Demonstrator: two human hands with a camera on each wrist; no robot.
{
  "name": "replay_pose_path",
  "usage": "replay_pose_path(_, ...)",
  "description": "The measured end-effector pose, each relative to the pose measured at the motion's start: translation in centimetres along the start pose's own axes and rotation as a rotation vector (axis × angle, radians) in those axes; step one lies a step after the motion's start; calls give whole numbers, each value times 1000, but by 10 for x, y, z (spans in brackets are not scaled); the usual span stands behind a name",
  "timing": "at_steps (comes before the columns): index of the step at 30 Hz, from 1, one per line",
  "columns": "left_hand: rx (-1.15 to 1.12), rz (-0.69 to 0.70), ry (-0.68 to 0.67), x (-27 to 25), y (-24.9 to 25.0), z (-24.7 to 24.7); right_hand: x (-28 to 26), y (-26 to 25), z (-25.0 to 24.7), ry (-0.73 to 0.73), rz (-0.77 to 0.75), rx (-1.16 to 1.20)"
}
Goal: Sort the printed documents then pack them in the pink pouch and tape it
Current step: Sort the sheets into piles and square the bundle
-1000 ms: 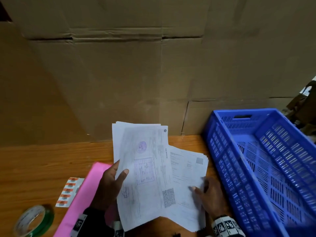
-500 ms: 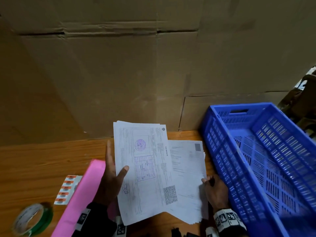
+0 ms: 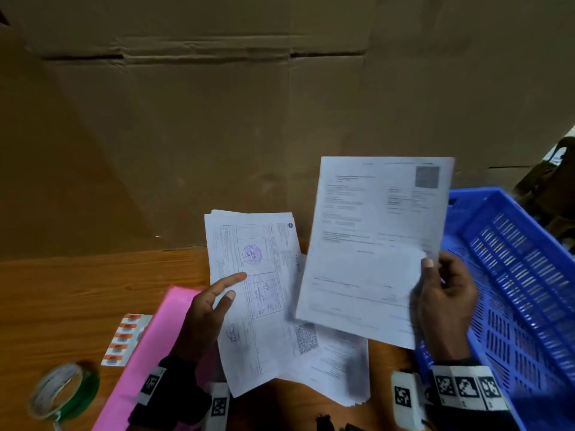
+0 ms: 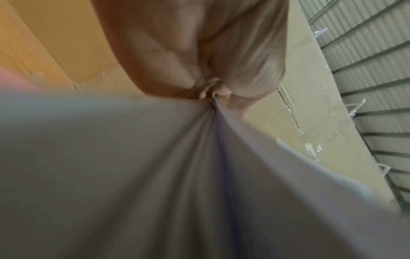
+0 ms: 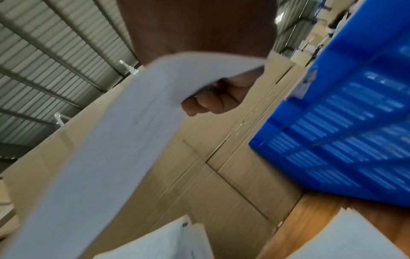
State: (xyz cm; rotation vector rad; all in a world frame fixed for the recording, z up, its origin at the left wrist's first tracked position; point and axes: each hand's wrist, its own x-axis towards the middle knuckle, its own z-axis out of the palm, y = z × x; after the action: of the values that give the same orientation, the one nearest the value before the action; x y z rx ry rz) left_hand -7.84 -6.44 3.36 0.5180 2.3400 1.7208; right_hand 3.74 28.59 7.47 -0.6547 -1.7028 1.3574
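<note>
Stacked brown cardboard cartons (image 3: 217,135) are backing the wooden table (image 3: 62,290). Left hand (image 3: 208,315) is gripping the stack of white printed documents (image 3: 258,293), thumb on top, presumably keeping it fanned for sorting. Right hand (image 3: 445,303) is pinching one white printed sheet (image 3: 370,244) raised clear, likely for reading. Flat pink pouch (image 3: 146,353) is lying beneath the left wrist, near the green-cored tape roll (image 3: 62,390).

A stack of papers (image 3: 258,293) stood at the table's (image 3: 77,290) middle, held by the left hand (image 3: 205,318). A single sheet (image 3: 370,244) was raised to its right in the right hand (image 3: 445,309). The pouch (image 3: 149,346) lay left of the stack, then the labels (image 3: 124,339), then the tape roll (image 3: 62,391). The crate (image 3: 513,275) stood at right, cardboard (image 3: 249,119) behind.
</note>
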Motion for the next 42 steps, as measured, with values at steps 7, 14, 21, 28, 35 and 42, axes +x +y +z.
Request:
replay_pose_path(7, -252, -16, -27, -6, 28, 13, -44, 10, 49, -365, 138, 52)
replay_pose_path(14, -166, -117, 6, -5, 29, 14, -64, 12, 67, -527, 238, -85)
replay_pose_path(21, -127, -99, 89, -8, 13, -3, -57, 91, 34, -455, 414, -748)
replay_pose_path(28, -120, -134, 128, -12, 1, -8, -58, 102, 23, -444, 581, -773)
replay_pose_path(35, -119, -149, 126, -12, -1, -5, -59, 109, 28, -393, 582, -774)
replay_pose_path(42, -141, -23, 129, -13, 2, -6, -50, 123, 13, -330, 435, -741)
